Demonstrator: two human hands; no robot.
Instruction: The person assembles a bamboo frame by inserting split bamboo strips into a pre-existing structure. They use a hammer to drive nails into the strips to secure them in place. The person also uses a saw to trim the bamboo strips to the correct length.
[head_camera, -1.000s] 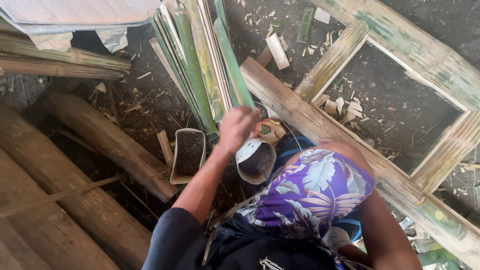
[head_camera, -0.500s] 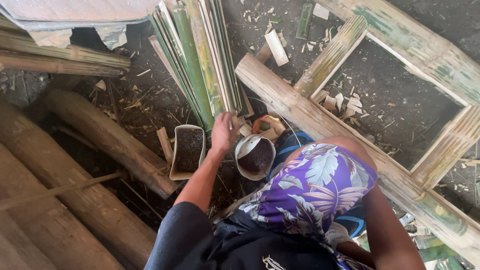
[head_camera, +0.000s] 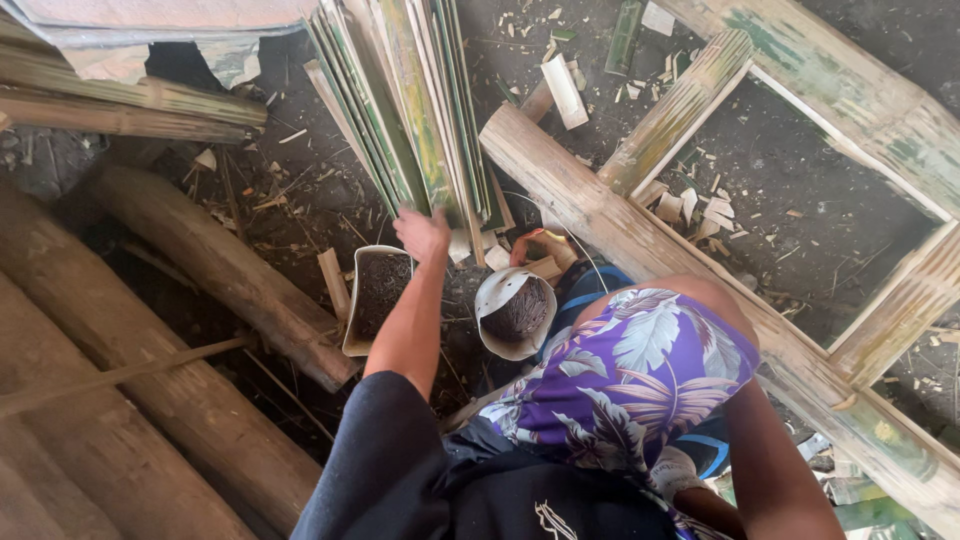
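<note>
One hand, my left hand (head_camera: 424, 235), reaches to the near ends of the bundle of split bamboo slats (head_camera: 420, 110), which leans up from the dirt floor (head_camera: 800, 170) above the rectangular tub (head_camera: 378, 295); I cannot tell whether its grip has closed on a slat or only rests there, and my right hand is out of sight. I judge the slats light, stiff and splintery, best taken near their lower ends. Logs (head_camera: 210, 260), a bamboo frame (head_camera: 690, 250), a round bowl (head_camera: 515, 312) and chips crowd the floor.
</note>
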